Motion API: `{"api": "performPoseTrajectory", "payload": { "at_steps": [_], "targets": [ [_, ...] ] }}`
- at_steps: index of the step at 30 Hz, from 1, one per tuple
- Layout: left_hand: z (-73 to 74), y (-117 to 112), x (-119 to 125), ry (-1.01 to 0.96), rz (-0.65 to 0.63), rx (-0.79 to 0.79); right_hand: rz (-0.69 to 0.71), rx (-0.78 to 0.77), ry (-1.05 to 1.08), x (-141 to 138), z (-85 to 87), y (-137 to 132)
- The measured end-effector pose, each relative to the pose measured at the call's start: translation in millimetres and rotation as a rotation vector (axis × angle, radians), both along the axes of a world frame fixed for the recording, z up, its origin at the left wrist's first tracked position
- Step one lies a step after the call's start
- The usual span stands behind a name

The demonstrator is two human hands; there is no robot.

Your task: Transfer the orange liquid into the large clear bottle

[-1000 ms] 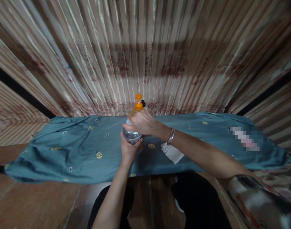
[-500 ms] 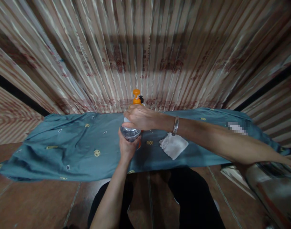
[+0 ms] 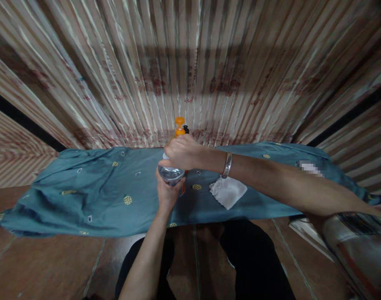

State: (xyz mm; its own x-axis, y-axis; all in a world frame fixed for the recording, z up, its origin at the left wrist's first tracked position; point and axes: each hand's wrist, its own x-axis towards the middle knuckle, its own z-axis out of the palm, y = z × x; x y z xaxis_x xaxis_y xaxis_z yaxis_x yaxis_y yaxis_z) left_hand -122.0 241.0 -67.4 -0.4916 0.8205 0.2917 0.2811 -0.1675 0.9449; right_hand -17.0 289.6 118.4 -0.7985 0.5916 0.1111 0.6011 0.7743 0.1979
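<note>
A clear plastic bottle (image 3: 171, 175) stands upright over the blue cloth (image 3: 93, 191). My left hand (image 3: 167, 195) is wrapped round its lower body from below. My right hand (image 3: 181, 151) is closed over the bottle's top, hiding the cap. A silver bracelet (image 3: 227, 164) sits on my right wrist. Just behind the hands stands an orange pump bottle (image 3: 179, 126), with only its orange pump head and a black part showing.
A folded white cloth (image 3: 227, 192) lies on the blue cloth to the right of the bottle. A striped curtain (image 3: 190, 71) hangs close behind. Brown floor tiles (image 3: 43, 266) and my dark-clad legs are in front.
The view has shifted slightly since a second ago. My right hand has turned a little on the bottle's top; the left hand's grip and the bottle stay put.
</note>
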Motion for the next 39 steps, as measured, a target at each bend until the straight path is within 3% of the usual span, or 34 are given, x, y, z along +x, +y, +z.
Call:
{"api": "performPoseTrajectory", "payload": {
  "at_steps": [8,17,25,39],
  "targets": [
    [-1.0,-0.2,-0.1,0.023,0.008,-0.019,0.039,-0.072,-0.008,4.8,0.7,0.8],
    [7.4,-0.7,-2.1,0.029,0.012,-0.034,-0.018,0.039,0.146,6.4,-15.0,-3.3],
    [9.4,0.5,-2.2,0.025,0.011,-0.039,-0.032,-0.039,0.122,-2.6,-10.7,-2.0],
    [7.6,-0.2,-2.0,0.017,0.005,-0.02,-0.021,0.001,0.15,-1.0,-13.0,-2.4]
  ]
}}
